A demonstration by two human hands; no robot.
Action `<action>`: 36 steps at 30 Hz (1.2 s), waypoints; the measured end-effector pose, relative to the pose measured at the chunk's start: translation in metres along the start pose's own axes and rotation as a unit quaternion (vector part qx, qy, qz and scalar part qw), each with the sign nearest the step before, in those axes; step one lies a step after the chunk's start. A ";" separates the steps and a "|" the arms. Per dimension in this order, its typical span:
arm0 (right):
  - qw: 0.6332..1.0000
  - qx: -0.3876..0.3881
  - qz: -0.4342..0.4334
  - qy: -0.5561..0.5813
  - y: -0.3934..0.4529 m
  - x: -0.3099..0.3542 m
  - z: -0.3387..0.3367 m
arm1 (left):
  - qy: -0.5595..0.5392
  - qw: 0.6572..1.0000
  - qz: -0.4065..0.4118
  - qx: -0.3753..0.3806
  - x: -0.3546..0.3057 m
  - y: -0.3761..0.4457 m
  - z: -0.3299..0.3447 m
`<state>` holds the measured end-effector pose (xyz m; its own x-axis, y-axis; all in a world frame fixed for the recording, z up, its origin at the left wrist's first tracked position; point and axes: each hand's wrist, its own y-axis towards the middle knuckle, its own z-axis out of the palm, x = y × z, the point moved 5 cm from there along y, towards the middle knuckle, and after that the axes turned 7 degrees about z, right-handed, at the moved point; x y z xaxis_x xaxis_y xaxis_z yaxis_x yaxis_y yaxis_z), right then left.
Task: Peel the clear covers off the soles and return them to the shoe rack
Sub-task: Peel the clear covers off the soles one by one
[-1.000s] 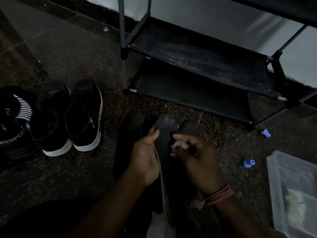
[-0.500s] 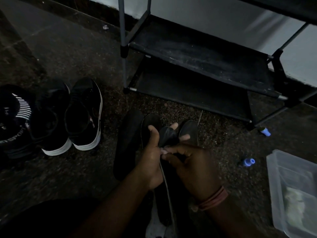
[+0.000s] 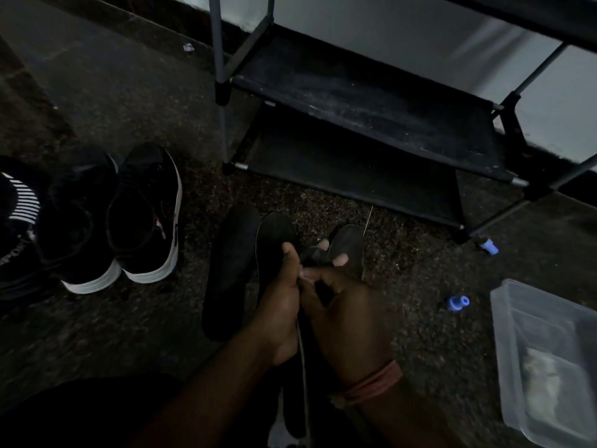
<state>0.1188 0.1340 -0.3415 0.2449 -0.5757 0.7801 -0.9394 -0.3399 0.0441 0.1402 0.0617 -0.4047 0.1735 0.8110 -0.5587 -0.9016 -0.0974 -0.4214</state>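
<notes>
- My left hand (image 3: 280, 305) wraps around the sole (image 3: 315, 253) I'm working on, thumb on its near face and fingertips showing past its far edge, so it stays stiff and raised toward me.
- My right hand (image 3: 342, 312) pinches at the sole's edge right against the left thumb, probably to lift a corner of the clear cover; in this dim light I cannot make out the film itself.
- Three more soles lie on the floor (image 3: 129, 334) just beyond my hands: one to the left (image 3: 231, 273), one behind my left hand (image 3: 274, 240), one behind the fingertips (image 3: 350, 247).
- The shoe rack (image 3: 371, 114) stands beyond them, its two lower shelves bare, so nothing looks set to block the return.
- Black shoes (image 3: 142, 215) sit well to the left; a clear plastic box (image 3: 546, 357) and two small blue pieces (image 3: 457, 303) lie to the right.
</notes>
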 end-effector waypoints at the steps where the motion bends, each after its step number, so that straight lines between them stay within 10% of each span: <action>1: 1.000 0.014 0.006 0.005 0.001 -0.001 0.000 | -0.003 1.000 0.008 -0.006 -0.001 0.001 -0.002; 7: 0.991 -0.092 0.006 -0.094 0.018 -0.023 -0.032 | 0.058 0.998 -0.034 0.018 0.016 -0.001 0.002; 25: 0.990 -0.085 -0.019 -0.110 0.021 -0.020 -0.032 | 0.108 0.993 -0.053 -0.001 0.024 -0.001 -0.003; 30: 0.989 0.030 -0.056 -0.134 0.004 0.004 -0.005 | 0.076 0.997 -0.016 -0.007 0.009 0.002 -0.007; 36: 0.988 -0.072 -0.027 -0.135 0.018 -0.016 -0.026 | 0.077 0.996 -0.044 -0.007 0.017 -0.002 -0.002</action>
<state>0.0920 0.1568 -0.3365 0.3330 -0.7431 0.5805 -0.9426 -0.2778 0.1851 0.1454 0.0747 -0.4144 0.3119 0.7191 -0.6209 -0.8749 -0.0375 -0.4829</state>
